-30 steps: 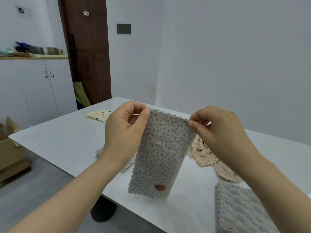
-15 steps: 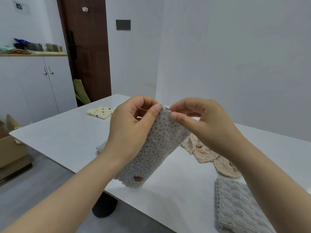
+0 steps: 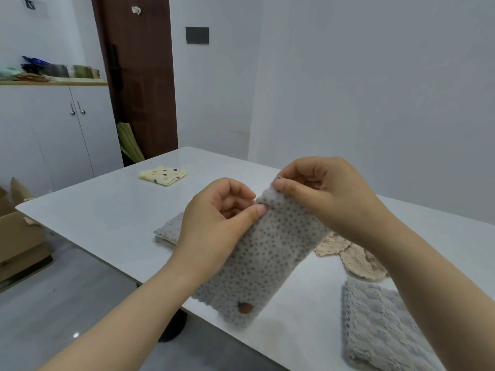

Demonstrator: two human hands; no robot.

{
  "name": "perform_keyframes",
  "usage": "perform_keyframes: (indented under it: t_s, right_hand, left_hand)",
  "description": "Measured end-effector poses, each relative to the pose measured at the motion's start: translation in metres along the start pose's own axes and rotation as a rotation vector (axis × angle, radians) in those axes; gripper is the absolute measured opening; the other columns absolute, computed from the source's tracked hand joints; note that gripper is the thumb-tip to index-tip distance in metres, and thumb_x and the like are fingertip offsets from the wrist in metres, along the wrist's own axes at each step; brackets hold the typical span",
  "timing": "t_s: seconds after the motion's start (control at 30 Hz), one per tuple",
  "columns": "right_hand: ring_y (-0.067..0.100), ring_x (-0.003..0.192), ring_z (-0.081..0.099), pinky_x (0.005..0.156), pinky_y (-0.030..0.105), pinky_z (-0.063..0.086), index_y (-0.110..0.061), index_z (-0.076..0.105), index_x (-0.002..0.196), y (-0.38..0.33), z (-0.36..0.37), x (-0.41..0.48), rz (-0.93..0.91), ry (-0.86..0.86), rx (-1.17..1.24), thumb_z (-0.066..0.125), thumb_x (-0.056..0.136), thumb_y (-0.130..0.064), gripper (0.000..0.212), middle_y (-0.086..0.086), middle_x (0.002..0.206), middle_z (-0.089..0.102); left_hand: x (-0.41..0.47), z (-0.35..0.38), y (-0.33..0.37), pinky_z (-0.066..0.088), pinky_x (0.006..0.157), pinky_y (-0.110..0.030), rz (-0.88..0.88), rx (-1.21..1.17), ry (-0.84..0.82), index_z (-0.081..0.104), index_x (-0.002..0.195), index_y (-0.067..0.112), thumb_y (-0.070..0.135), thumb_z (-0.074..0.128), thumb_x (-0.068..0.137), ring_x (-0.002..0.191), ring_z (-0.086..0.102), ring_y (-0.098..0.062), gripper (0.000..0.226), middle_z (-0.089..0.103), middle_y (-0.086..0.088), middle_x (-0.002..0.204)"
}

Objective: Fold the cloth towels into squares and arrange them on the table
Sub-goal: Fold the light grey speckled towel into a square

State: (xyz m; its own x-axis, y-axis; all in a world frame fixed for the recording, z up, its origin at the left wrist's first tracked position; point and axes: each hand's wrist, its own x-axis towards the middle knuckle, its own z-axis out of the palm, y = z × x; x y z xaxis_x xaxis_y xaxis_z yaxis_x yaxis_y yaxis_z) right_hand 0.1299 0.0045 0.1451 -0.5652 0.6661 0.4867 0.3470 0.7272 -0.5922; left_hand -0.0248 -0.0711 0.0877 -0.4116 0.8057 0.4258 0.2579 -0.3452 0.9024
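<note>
A yellow towel (image 3: 162, 175) lies folded near the far left corner of the surface (image 3: 107, 210), and a grey towel (image 3: 168, 232) lies folded by the front edge. A crumpled beige towel (image 3: 353, 257) and a fluffy towel (image 3: 375, 325) at the right seem to await folding. The spotted towel (image 3: 267, 258), a long strip, hangs over the front edge. The left hand (image 3: 214, 223) and right hand (image 3: 329, 194), close together, each pinch its top edge.
</note>
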Motion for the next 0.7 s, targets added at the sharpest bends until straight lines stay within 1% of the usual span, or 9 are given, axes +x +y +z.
perform_keyframes:
  t_s: [0.07,0.13,0.23,0.33,0.47,0.5,0.57,0.7]
  right_hand:
    - [0.003,0.076,0.066,0.070,0.015,0.050,-0.024,0.071,0.077,-0.001,-0.001,0.001,-0.016,0.027,-0.002,0.067,0.087,-0.026,0.011,-0.010,0.076,0.072]
    - [0.004,0.072,0.065,0.066,0.013,0.047,-0.023,0.070,0.077,-0.001,-0.002,0.000,-0.029,0.056,-0.005,0.066,0.088,-0.025,0.012,-0.010,0.074,0.071]
    - [0.010,0.067,0.063,0.060,0.013,0.045,-0.023,0.069,0.077,-0.001,-0.001,-0.001,-0.035,0.095,-0.002,0.065,0.088,-0.025,0.012,-0.011,0.069,0.067]
    - [0.012,0.068,0.062,0.061,0.015,0.046,-0.023,0.069,0.077,0.000,0.000,0.000,-0.035,0.132,0.005,0.064,0.089,-0.025,0.013,-0.009,0.070,0.067]
    - [0.007,0.064,0.059,0.060,0.011,0.043,-0.023,0.068,0.077,0.001,0.000,0.002,-0.028,0.177,-0.003,0.065,0.088,-0.024,0.012,-0.011,0.068,0.065]
    - [0.004,0.063,0.057,0.060,0.009,0.042,-0.023,0.068,0.076,0.002,-0.001,0.002,-0.026,0.191,-0.002,0.064,0.088,-0.023,0.013,-0.013,0.068,0.065]
    - [0.001,0.062,0.055,0.059,0.008,0.041,-0.024,0.068,0.076,0.003,-0.003,0.002,-0.022,0.209,-0.001,0.064,0.088,-0.024,0.013,-0.014,0.067,0.064]
    - [-0.002,0.060,0.053,0.058,0.006,0.041,-0.027,0.067,0.073,0.008,-0.007,0.003,-0.012,0.234,-0.022,0.064,0.088,-0.024,0.016,-0.020,0.064,0.062]
  left_hand:
    - [-0.002,0.000,0.000,0.056,0.068,-0.022,0.031,0.015,-0.006,0.065,0.082,0.014,0.013,0.076,0.076,0.073,0.068,-0.016,0.013,0.072,0.000,0.075]
    - [-0.005,0.000,-0.001,0.057,0.070,-0.022,0.044,0.037,-0.022,0.066,0.082,0.014,0.014,0.075,0.077,0.075,0.068,-0.017,0.010,0.072,0.002,0.077]
    - [-0.010,-0.003,-0.007,0.057,0.073,-0.028,0.029,0.076,-0.027,0.068,0.080,0.015,0.017,0.074,0.078,0.076,0.068,-0.019,0.007,0.072,0.002,0.078]
    - [-0.016,-0.005,-0.014,0.057,0.074,-0.034,-0.010,0.081,-0.036,0.068,0.077,0.016,0.019,0.073,0.078,0.077,0.067,-0.022,0.006,0.071,0.000,0.077]
    - [-0.023,-0.006,-0.024,0.057,0.078,-0.041,-0.062,0.082,-0.077,0.071,0.078,0.015,0.021,0.072,0.080,0.080,0.068,-0.022,0.006,0.072,-0.001,0.080]
    - [-0.025,-0.005,-0.026,0.057,0.078,-0.040,-0.078,0.080,-0.089,0.072,0.077,0.015,0.021,0.072,0.081,0.080,0.068,-0.021,0.007,0.072,-0.001,0.080]
    - [-0.027,-0.005,-0.029,0.057,0.075,-0.034,-0.105,0.087,-0.100,0.074,0.075,0.017,0.023,0.071,0.081,0.078,0.069,-0.016,0.008,0.073,0.001,0.078]
    - [-0.028,-0.010,-0.040,0.054,0.069,-0.022,-0.134,0.131,-0.134,0.076,0.076,0.020,0.024,0.068,0.083,0.076,0.068,-0.009,0.011,0.074,0.007,0.077]
